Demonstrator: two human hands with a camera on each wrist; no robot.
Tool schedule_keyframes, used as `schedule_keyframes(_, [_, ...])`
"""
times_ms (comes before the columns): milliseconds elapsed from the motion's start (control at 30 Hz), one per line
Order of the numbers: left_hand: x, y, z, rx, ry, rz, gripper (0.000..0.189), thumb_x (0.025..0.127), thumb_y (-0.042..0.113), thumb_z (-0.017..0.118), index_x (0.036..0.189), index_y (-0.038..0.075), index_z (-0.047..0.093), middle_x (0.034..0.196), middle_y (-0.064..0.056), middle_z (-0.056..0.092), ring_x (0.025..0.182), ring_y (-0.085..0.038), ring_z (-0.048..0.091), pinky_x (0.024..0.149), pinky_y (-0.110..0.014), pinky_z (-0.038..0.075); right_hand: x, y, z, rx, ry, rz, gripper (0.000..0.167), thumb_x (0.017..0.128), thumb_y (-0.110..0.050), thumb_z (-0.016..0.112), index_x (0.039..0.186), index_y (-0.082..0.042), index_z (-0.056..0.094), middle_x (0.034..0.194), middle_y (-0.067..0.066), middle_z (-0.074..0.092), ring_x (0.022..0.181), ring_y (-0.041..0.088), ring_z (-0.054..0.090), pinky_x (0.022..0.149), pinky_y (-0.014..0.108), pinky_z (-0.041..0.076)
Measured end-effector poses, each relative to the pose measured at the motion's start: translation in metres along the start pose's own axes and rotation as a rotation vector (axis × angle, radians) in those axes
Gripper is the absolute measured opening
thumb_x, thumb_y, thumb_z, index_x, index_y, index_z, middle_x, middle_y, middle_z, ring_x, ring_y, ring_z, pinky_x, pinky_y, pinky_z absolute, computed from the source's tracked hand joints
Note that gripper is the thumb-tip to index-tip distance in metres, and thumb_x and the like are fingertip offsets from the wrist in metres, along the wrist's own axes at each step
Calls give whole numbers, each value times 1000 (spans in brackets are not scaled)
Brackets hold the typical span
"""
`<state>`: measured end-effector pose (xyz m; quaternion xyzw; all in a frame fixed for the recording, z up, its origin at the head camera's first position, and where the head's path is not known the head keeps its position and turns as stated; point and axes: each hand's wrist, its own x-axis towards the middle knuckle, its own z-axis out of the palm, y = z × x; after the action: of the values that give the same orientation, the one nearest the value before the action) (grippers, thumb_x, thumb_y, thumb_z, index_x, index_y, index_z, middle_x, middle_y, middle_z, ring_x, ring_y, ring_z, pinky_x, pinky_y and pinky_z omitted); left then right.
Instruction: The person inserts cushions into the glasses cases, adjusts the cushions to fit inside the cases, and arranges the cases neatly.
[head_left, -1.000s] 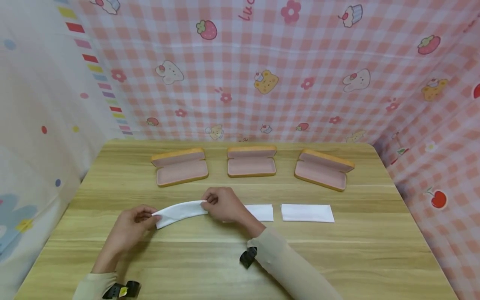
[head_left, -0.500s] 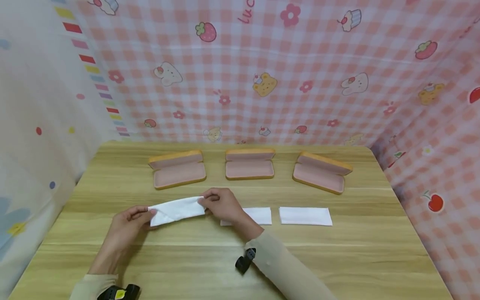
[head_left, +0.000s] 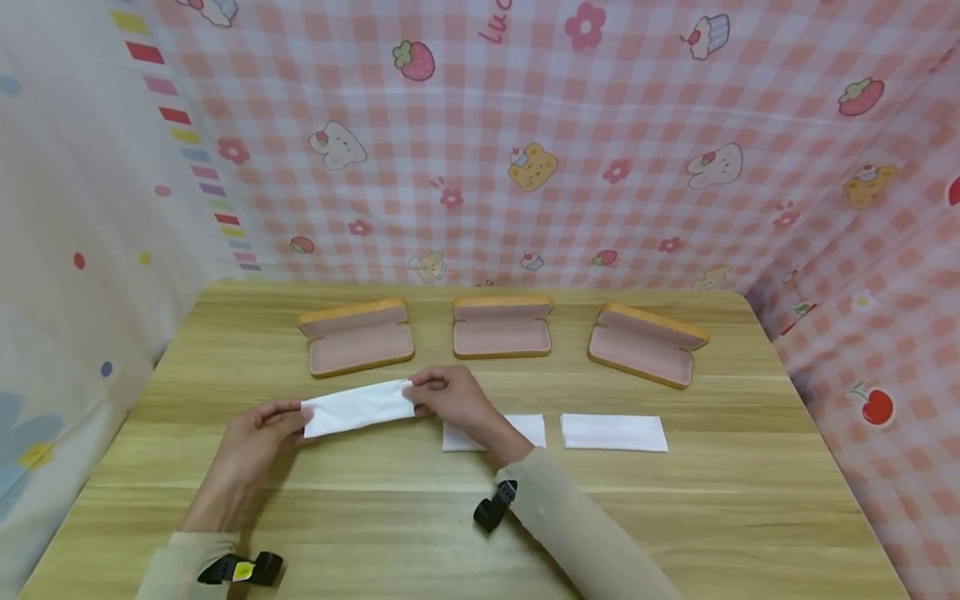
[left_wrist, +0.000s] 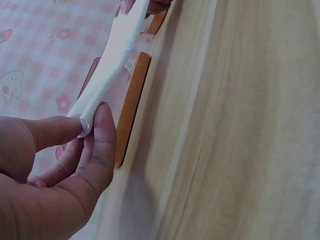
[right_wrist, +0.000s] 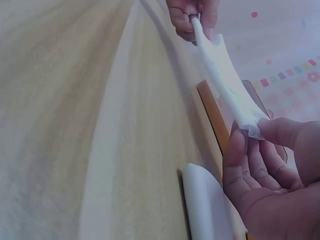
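A white folded cloth (head_left: 358,407) is stretched between the two hands, raised off the wooden table. My left hand (head_left: 258,437) pinches its left end between thumb and fingers; the left wrist view shows the thumb on top of the cloth (left_wrist: 112,60). At the other end my right hand (head_left: 450,397) pinches the cloth the same way, as the right wrist view of the cloth (right_wrist: 227,80) shows. A second folded white cloth (head_left: 527,429) lies on the table, partly hidden by the right forearm. To its right lies a third folded white cloth (head_left: 613,432).
Three open cases with orange-yellow outsides and pink linings stand along the back: a left case (head_left: 362,343), a middle case (head_left: 502,337) and a right case (head_left: 641,356). A pink checked curtain (head_left: 480,150) hangs behind the wooden table (head_left: 405,533).
Both hands have lifted the cloth and shifted it slightly toward the cases. Its broad side has turned to face the head camera, and it is straighter. The other cloths and the cases stay put.
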<state>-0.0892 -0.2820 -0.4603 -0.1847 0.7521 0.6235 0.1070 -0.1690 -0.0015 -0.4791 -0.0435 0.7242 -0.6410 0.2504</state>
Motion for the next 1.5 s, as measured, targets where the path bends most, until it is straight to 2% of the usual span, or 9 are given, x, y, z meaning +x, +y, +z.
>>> schedule_keyframes(200, [7,4,-1,7,1,8,50,101,23,67,138,-8,53,94,17,70,87,-1,69,83,-21,60,7,-3,0,-51,42,-18,18,94,-26,77,102,-11,76,85,4,76,71,17,73,71,28,61])
schedule_keyframes(467, [16,9,1,-12,9,43,51,103,24,64,138,-12,52,97,13,67,86,-1,69,84,-23,61,16,-7,-4,-102,77,-66,20,95,-28,75,103,-9,77,84,6,77,72,21,74,62,25,55])
schedule_keyframes(767, [27,13,-2,-39,12,63,48,103,20,62,136,-14,52,95,12,67,86,-2,68,84,-23,61,29,-15,-4,-98,75,-90,19,96,-25,74,101,-7,77,81,6,76,70,18,71,67,29,61])
schedule_keyframes(1067, [43,22,-7,-107,22,65,41,103,15,62,131,-14,56,85,11,70,79,-3,68,78,-21,62,44,-25,-6,-109,77,-83,16,96,-23,74,102,-8,77,83,6,76,76,22,73,71,31,62])
schedule_keyframes(1267, [50,26,-9,-101,32,58,47,104,19,61,135,-15,52,85,8,70,80,-5,68,78,-22,62,57,-27,-5,-101,85,-87,18,96,-23,74,101,-7,77,84,8,75,79,26,73,73,35,64])
schedule_keyframes(1500, [60,30,-6,-23,101,49,47,103,26,62,133,-10,57,83,10,69,77,-4,67,76,-23,62,65,-31,-5,-111,93,-93,19,97,-23,73,102,-6,76,85,9,75,77,23,72,71,32,63])
